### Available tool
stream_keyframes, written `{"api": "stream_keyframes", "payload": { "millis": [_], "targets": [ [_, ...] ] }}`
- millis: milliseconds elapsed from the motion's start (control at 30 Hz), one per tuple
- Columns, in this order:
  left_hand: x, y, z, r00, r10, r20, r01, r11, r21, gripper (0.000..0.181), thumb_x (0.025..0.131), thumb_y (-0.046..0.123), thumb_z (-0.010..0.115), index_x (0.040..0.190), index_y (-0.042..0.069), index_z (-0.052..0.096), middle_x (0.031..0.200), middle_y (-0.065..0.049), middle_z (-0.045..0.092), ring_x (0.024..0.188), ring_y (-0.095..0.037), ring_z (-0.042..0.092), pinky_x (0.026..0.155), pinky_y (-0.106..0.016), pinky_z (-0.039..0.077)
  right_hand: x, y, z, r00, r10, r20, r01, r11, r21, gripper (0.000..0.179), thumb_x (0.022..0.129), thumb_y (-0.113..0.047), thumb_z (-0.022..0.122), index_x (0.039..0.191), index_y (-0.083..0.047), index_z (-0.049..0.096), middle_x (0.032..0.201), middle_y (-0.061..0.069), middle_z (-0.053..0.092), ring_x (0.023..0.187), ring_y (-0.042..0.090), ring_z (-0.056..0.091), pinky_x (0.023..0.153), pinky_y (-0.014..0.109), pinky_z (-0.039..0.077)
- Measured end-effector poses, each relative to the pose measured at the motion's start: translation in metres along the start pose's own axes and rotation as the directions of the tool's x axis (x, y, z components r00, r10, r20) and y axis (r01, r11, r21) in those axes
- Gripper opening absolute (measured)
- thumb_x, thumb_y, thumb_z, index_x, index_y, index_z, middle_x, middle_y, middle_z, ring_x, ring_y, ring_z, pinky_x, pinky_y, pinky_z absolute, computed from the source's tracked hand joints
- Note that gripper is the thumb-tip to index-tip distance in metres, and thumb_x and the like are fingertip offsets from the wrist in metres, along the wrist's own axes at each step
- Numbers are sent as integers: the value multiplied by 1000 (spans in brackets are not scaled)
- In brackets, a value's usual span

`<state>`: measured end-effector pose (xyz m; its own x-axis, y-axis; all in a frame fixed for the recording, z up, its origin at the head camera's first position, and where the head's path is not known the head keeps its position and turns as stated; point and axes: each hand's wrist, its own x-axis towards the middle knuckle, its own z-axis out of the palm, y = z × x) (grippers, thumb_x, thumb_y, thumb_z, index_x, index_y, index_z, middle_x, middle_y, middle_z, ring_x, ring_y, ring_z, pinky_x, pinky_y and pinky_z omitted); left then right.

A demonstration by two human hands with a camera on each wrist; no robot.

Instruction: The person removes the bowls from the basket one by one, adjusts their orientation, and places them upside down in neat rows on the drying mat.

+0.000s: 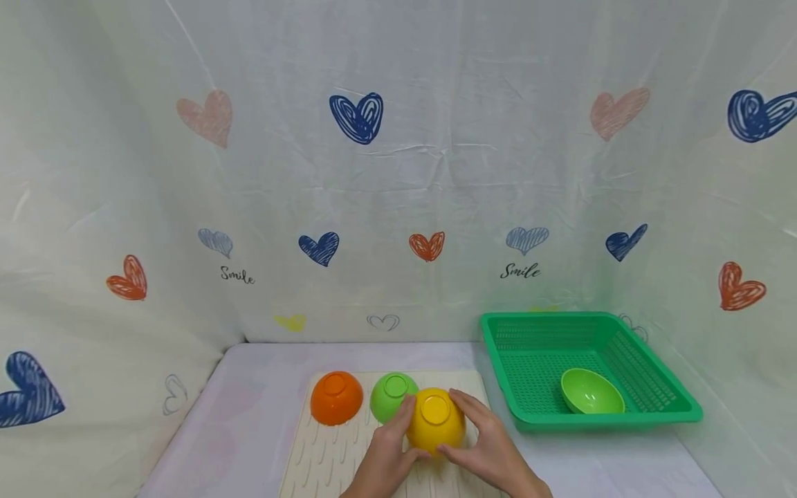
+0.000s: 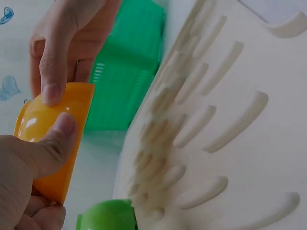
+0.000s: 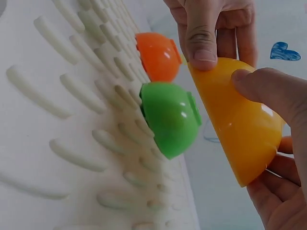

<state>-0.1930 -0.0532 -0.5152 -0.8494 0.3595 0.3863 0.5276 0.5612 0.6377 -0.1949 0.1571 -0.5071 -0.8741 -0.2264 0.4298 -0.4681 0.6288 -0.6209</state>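
Both hands hold a yellow bowl (image 1: pixel 435 422) upside down, base up, above a cream ridged mat (image 1: pixel 324 449). My left hand (image 1: pixel 390 446) grips its left side and my right hand (image 1: pixel 488 446) its right side, thumbs on the near side. In the right wrist view the bowl's rim (image 3: pixel 218 129) hangs apart from the mat. An orange bowl (image 1: pixel 336 398) and a green bowl (image 1: pixel 394 395) rest upside down in a row at the mat's far end. The green one stands just behind the left fingers, partly covered by them.
Right of the mat stands a green perforated basket (image 1: pixel 517 408) with a light green bowl (image 1: pixel 592 392) tilted inside. White table cloth (image 1: pixel 230 415) spreads left of the mat. A pale curtain (image 1: pixel 398 173) printed with hearts hangs behind and at both sides.
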Motion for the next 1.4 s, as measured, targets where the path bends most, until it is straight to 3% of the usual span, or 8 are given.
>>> {"api": "stream_keyframes", "payload": {
  "millis": [167,367,767,900,1133,1400],
  "targets": [
    [10,0,12,999,-37,16,38,999,-37,87,73,15,79,145,-4,35,150,-20,36,138,-33,39,106,-41,39,-1,13,3,999,41,-26,-41,999,6,83,67,-43,86,136,-9,54,139,3,55,127,22,54,100,44,48],
    [23,-2,29,996,-83,27,83,996,-20,84,71,10,80,143,-6,39,146,-23,40,135,-34,43,105,-43,41,-3,29,8,995,95,-36,-94,995,27,85,67,-37,87,137,-3,52,142,12,52,129,27,52,100,44,47],
    [51,-12,61,982,-182,43,183,983,-14,83,70,1,80,143,-4,40,145,-25,42,135,-34,44,107,-45,39,5,62,21,974,227,1,-223,954,199,84,71,-12,83,143,4,40,150,22,37,137,35,39,102,42,43],
    [59,-13,66,973,-221,71,223,974,-26,83,71,0,79,144,-4,39,147,-25,39,136,-34,41,108,-46,37,10,69,25,967,256,-2,-252,950,185,83,73,-7,81,144,5,38,150,23,36,138,33,37,104,41,39],
    [70,-16,71,974,-216,65,215,976,10,82,72,0,79,143,-7,38,146,-27,39,135,-35,43,107,-46,39,20,72,26,953,304,11,-302,941,156,79,77,1,76,144,6,35,151,22,34,141,33,34,109,41,32],
    [75,-14,74,965,-249,85,247,968,35,81,72,2,80,142,-8,39,145,-28,41,133,-36,44,106,-46,40,22,73,27,943,332,27,-333,936,114,76,80,3,73,145,6,35,152,22,33,142,34,32,113,46,27]
  ]
}}
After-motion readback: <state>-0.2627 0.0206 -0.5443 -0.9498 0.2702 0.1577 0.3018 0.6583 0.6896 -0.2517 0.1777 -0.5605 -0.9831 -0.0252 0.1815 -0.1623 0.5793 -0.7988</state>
